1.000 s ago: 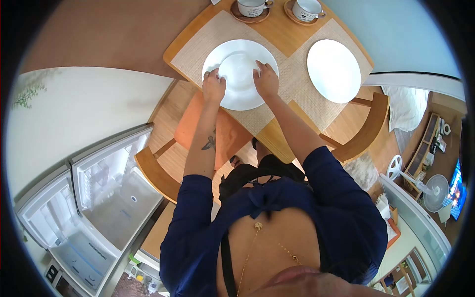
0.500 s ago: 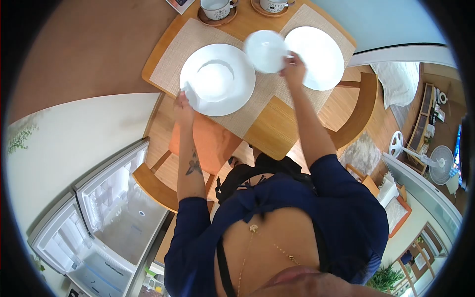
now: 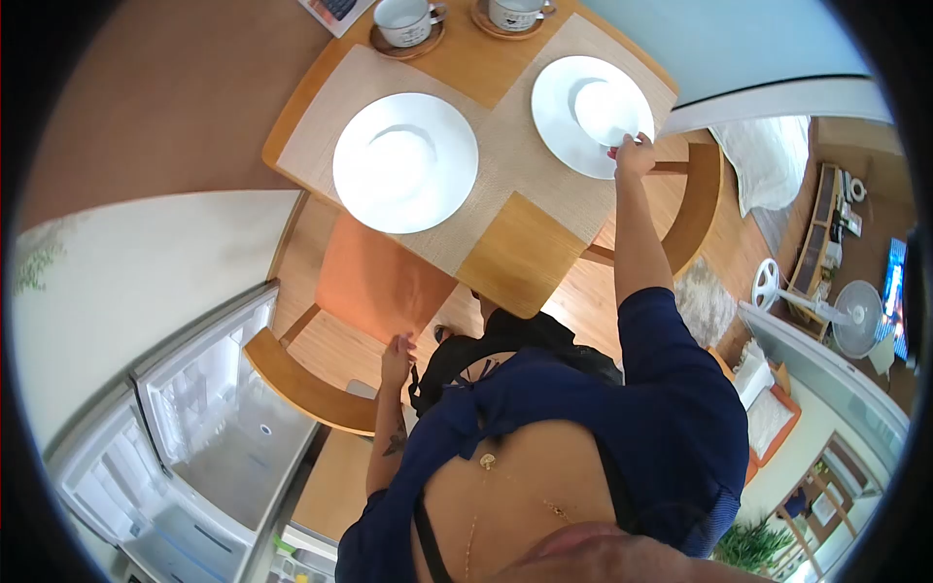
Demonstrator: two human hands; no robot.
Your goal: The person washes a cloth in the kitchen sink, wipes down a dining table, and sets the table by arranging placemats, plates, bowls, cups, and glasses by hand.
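Because the right hand (image 3: 634,155) pinches the small, round, white, ceramic-looking dish (image 3: 604,109) at five o'clock, its centre appears unobstructed; left hand (image 3: 397,360): grip unclear.

Belongs to a home, with a wooden dining table (image 3: 520,255), plates (image 3: 355,183), a refrigerator (image 3: 224,442), a standing fan (image 3: 858,319) and, small at the edge, probably a television (image 3: 893,291).

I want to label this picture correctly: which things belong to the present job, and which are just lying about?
Job, apparently: small white dish at the right hand; large plate beneath the dish; other large plate; placemats.

Lying about, seemingly: cups; wooden saucers; standing fan; refrigerator.
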